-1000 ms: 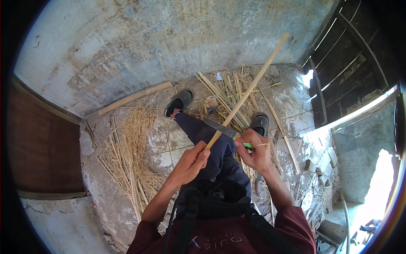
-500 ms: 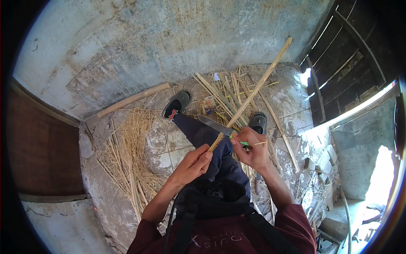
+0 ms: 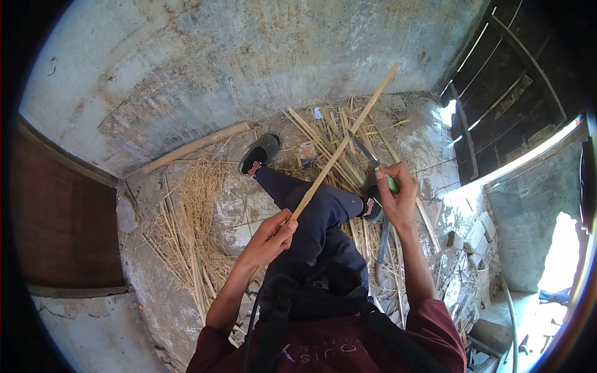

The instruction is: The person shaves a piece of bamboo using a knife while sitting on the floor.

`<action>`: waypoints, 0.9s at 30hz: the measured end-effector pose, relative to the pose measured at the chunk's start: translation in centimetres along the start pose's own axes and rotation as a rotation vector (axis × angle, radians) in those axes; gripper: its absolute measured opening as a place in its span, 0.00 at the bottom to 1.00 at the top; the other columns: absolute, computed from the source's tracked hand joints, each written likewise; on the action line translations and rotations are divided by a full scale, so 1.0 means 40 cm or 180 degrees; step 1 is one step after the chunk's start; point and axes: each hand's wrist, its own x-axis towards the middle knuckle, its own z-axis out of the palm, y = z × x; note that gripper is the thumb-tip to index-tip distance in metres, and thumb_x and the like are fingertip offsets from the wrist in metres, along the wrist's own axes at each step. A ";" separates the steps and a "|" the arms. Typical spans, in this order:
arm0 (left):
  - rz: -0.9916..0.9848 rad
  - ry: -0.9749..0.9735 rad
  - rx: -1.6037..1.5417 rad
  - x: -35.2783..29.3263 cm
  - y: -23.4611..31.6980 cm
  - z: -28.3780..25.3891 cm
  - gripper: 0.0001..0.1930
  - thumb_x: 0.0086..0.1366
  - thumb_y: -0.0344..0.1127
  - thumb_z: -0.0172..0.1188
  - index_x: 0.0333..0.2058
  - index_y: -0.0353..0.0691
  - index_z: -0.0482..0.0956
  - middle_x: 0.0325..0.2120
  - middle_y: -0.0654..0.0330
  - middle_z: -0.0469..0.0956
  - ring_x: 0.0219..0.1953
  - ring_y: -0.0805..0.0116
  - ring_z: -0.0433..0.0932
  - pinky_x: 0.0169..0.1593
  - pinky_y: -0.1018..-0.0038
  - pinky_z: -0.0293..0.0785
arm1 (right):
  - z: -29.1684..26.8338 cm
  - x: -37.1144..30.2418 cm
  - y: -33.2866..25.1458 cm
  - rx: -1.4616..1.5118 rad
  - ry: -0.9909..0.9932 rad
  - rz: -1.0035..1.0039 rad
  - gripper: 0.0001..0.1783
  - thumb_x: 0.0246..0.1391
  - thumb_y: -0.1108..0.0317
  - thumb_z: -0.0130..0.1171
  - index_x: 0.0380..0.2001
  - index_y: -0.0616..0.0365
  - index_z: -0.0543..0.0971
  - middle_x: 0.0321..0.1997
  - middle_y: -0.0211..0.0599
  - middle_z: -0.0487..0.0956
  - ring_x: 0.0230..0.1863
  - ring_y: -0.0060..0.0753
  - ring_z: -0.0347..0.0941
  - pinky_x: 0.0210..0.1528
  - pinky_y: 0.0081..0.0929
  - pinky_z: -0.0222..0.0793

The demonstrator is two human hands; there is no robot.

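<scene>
Clamping the near end of the bamboo strip (image 3: 333, 159) in the left hand (image 3: 268, 240) at seven o'clock, pointing it toward one, seemingly to leave its length exposed. Gripping the green-handled knife (image 3: 365, 151) in the right hand (image 3: 400, 193) at three, slanting toward eleven, likely for control; cannot tell whether touching the strip. Surrounded by fibrous shavings (image 3: 204, 189) at nine.

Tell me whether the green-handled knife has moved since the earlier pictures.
Yes: the green-handled knife has gone right and up the picture, ending farther from the thick tan pole, which lies where it did before.
</scene>
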 end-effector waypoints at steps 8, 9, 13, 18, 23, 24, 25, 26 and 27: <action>0.0054 -0.0188 0.0148 0.014 -0.014 0.004 0.15 0.85 0.45 0.49 0.37 0.46 0.64 0.17 0.72 0.64 0.14 0.86 0.59 0.17 0.81 0.55 | 0.040 -0.031 -0.066 0.0268 -0.0674 -0.0503 0.07 0.59 0.76 0.70 0.37 0.63 0.81 0.33 0.44 0.86 0.34 0.43 0.87 0.36 0.32 0.79; 0.0081 -0.0258 0.0225 0.017 -0.015 0.010 0.16 0.85 0.45 0.48 0.37 0.45 0.64 0.17 0.71 0.64 0.15 0.84 0.60 0.19 0.80 0.57 | 0.046 -0.032 -0.062 0.0267 -0.0664 -0.0651 0.07 0.57 0.77 0.71 0.36 0.63 0.81 0.34 0.44 0.86 0.34 0.45 0.87 0.36 0.33 0.80; 0.0394 -0.0257 0.0561 0.021 -0.013 0.036 0.17 0.86 0.46 0.46 0.36 0.42 0.65 0.17 0.69 0.64 0.19 0.81 0.62 0.25 0.76 0.59 | 0.038 -0.019 -0.063 0.0236 -0.0682 -0.0628 0.07 0.57 0.78 0.71 0.35 0.63 0.81 0.34 0.44 0.85 0.33 0.45 0.86 0.35 0.33 0.79; 0.0522 0.0000 0.0973 0.011 0.022 0.056 0.20 0.86 0.46 0.43 0.35 0.39 0.70 0.17 0.66 0.64 0.20 0.76 0.63 0.29 0.72 0.61 | 0.036 -0.008 -0.070 0.0212 -0.0496 -0.0974 0.07 0.56 0.78 0.71 0.33 0.61 0.80 0.31 0.41 0.83 0.29 0.41 0.84 0.30 0.33 0.77; 0.0670 0.0179 0.1387 0.005 0.009 0.050 0.23 0.86 0.47 0.42 0.34 0.37 0.70 0.16 0.65 0.65 0.19 0.73 0.64 0.29 0.70 0.63 | 0.031 -0.003 -0.073 0.0112 -0.0476 -0.1116 0.08 0.55 0.78 0.71 0.32 0.60 0.80 0.29 0.38 0.81 0.25 0.40 0.80 0.26 0.34 0.74; 0.0687 0.0197 0.1448 0.004 0.013 0.049 0.24 0.86 0.49 0.42 0.33 0.36 0.70 0.16 0.65 0.65 0.20 0.73 0.63 0.29 0.70 0.62 | 0.031 -0.001 -0.072 0.0108 -0.0483 -0.1171 0.08 0.55 0.78 0.71 0.32 0.60 0.79 0.28 0.38 0.81 0.24 0.40 0.80 0.25 0.34 0.73; 0.0690 0.0196 0.1453 0.003 0.015 0.050 0.24 0.86 0.49 0.42 0.33 0.36 0.70 0.16 0.65 0.65 0.20 0.73 0.63 0.29 0.70 0.62 | 0.030 0.000 -0.072 0.0108 -0.0479 -0.1174 0.08 0.55 0.78 0.71 0.32 0.60 0.79 0.28 0.38 0.81 0.24 0.40 0.80 0.25 0.34 0.73; 0.0654 0.0219 0.1501 0.001 0.018 0.051 0.24 0.86 0.48 0.42 0.33 0.36 0.70 0.16 0.65 0.65 0.19 0.73 0.64 0.29 0.70 0.62 | 0.028 -0.001 -0.073 0.0063 -0.0490 -0.1182 0.08 0.55 0.79 0.71 0.32 0.60 0.79 0.28 0.38 0.81 0.24 0.40 0.80 0.25 0.34 0.73; 0.0620 0.0239 0.1547 0.000 0.020 0.053 0.23 0.85 0.47 0.43 0.32 0.36 0.69 0.16 0.64 0.65 0.19 0.72 0.64 0.29 0.70 0.63 | 0.024 0.000 -0.073 0.0014 -0.0503 -0.1190 0.08 0.55 0.79 0.71 0.31 0.61 0.79 0.28 0.39 0.81 0.25 0.40 0.80 0.25 0.34 0.73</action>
